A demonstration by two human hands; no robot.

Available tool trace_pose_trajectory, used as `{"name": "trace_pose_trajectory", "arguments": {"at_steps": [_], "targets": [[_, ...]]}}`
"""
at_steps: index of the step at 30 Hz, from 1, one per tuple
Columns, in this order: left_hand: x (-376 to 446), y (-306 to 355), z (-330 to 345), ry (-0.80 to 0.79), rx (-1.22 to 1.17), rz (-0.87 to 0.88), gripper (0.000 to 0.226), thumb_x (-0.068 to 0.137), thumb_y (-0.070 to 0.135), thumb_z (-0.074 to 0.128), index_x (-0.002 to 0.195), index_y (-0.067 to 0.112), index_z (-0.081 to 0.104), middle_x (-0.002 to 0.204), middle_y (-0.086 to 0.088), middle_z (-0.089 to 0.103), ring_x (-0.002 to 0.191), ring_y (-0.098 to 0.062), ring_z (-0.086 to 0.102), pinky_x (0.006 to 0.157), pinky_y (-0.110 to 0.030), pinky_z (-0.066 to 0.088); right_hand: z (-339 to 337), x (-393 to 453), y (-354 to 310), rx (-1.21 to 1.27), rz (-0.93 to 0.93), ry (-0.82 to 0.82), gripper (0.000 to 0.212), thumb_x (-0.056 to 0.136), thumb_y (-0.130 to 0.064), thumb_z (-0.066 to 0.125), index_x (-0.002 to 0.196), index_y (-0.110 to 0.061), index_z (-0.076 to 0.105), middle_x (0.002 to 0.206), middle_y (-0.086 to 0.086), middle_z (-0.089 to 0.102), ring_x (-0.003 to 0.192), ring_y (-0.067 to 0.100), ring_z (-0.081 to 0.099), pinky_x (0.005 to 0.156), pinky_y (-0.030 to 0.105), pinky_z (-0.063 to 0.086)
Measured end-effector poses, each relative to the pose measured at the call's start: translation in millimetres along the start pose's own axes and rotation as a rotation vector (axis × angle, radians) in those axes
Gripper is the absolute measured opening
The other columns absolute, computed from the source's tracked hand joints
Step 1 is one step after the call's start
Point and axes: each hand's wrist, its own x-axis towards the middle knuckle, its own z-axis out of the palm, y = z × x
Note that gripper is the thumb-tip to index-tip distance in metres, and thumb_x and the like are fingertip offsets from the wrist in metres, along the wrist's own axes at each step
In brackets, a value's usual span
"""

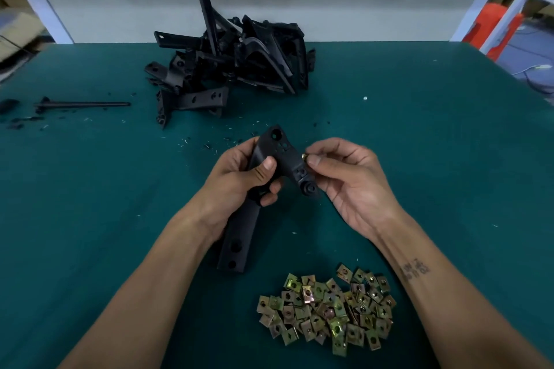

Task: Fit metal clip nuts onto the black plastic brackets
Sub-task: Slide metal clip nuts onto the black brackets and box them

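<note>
My left hand (239,180) grips a long black plastic bracket (239,237) around its middle, thumb on top, above the green table. The bracket's upper end with holes points away from me and its short side arm juts right. My right hand (344,180) pinches a small brass-coloured clip nut (305,157) between thumb and forefinger, right against the edge of that side arm. Most of the nut is hidden by my fingertips. A heap of several loose clip nuts (326,311) lies near me, below my right forearm.
A tangled pile of black brackets (233,60) sits at the back centre of the green table (419,129). A thin black rod (84,104) and plastic scraps lie at the far left. Small shavings are scattered around the middle. White frame posts stand at both back corners.
</note>
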Motion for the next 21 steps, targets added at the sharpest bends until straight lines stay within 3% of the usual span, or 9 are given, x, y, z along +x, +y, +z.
{"name": "trace_pose_trajectory", "arguments": {"at_steps": [5,10,16,19,21], "targets": [[0,-5,1,0.082,0.246,-0.003,0.027,0.099,0.030,0.055,0.103,0.004,0.057,0.078,-0.005,0.062,0.058,-0.022,0.063,0.051,-0.028,0.052,0,-1,-3,0.025,-0.018,-0.049,0.012,0.079,-0.002,0.075,0.086,-0.011,0.075,0.085,0.007,0.071,0.076,0.018,0.068,0.065,0.026,0.058],[2,-2,-4,0.109,0.353,0.001,0.040,0.096,0.042,0.056,0.106,0.003,0.054,0.069,-0.006,0.061,0.048,-0.023,0.057,0.044,-0.029,0.048,2,-4,-8,-0.008,-0.049,-0.055,0.011,0.079,-0.002,0.074,0.089,-0.007,0.077,0.085,0.014,0.073,0.076,0.022,0.070,0.071,0.031,0.061],[0,0,-8,0.068,0.250,0.002,0.049,0.094,0.049,0.064,0.103,0.003,0.051,0.064,-0.005,0.048,0.043,-0.020,0.041,0.041,-0.027,0.039,9,-8,-3,-0.185,-0.085,-0.018,0.010,0.085,0.002,0.072,0.087,-0.006,0.077,0.085,0.024,0.071,0.073,0.029,0.067,0.068,0.036,0.057],[-1,0,-10,0.062,0.156,-0.034,0.037,0.088,0.042,0.070,0.096,0.012,0.050,0.064,-0.004,0.043,0.044,-0.018,0.037,0.042,-0.026,0.037,10,-9,-4,-0.136,-0.083,-0.005,0.013,0.086,0.004,0.070,0.090,-0.006,0.077,0.084,0.018,0.072,0.074,0.027,0.069,0.067,0.032,0.059],[-2,0,-12,0.049,0.118,-0.040,0.035,0.088,0.041,0.072,0.095,0.016,0.049,0.065,-0.003,0.041,0.044,-0.018,0.036,0.042,-0.025,0.036,10,-9,-5,-0.074,-0.069,0.002,0.021,0.087,0.005,0.067,0.103,-0.005,0.077,0.083,0.013,0.071,0.076,0.022,0.069,0.069,0.030,0.059]]}}
